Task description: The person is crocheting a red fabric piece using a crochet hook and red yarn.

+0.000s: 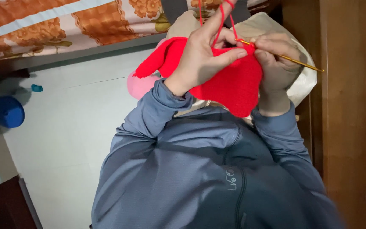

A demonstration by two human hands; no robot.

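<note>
Red yarn work fills the middle of the head view; the red crocheted piece (234,87) hangs between the two hands, just above the chest of the person's grey-blue zip top (200,169); a longer red flap of it trails out to the left past the wrist. The left hand (202,55) grips the upper edge of the piece, thumb pressed across the front of it, forefinger raised with a strand of red yarn (221,21) looped over it and running up out of view. The right hand (276,59) is closed round a gold crochet hook (293,61), fingers curled tight on the shaft; the hook's tip sits at the top edge of the red piece, just beside the left thumb, and its tail points right toward a brown wooden panel (352,106). Behind the hands lies a cream cloth bag (306,80), with a pink rounded thing (138,85) showing just left of the left wrist. Pale floor tiles (73,127) spread to the left; a blue round container (8,112) rests there, well apart from the hands; an orange flowered bedcover (64,25) runs along the top.
</note>
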